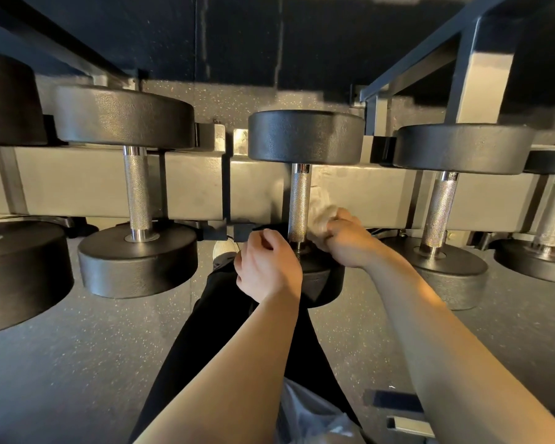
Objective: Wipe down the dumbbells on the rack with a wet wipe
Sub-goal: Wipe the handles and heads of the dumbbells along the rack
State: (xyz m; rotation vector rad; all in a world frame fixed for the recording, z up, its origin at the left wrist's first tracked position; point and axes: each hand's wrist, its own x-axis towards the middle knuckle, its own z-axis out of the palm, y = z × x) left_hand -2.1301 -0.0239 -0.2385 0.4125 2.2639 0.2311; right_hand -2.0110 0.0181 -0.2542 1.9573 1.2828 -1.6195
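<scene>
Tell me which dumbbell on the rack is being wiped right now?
The middle dumbbell: the right hand holds the wet wipe against its handle. The others are untouched.

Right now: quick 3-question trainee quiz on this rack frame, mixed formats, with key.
1. True or false: the right hand holds the wipe.
2. Which dumbbell part is the wipe beside? A) far head B) handle C) rack
3. Fill in: the left hand sits at the dumbbell's ____ head.

Key: 1 true; 2 B; 3 near.
</scene>
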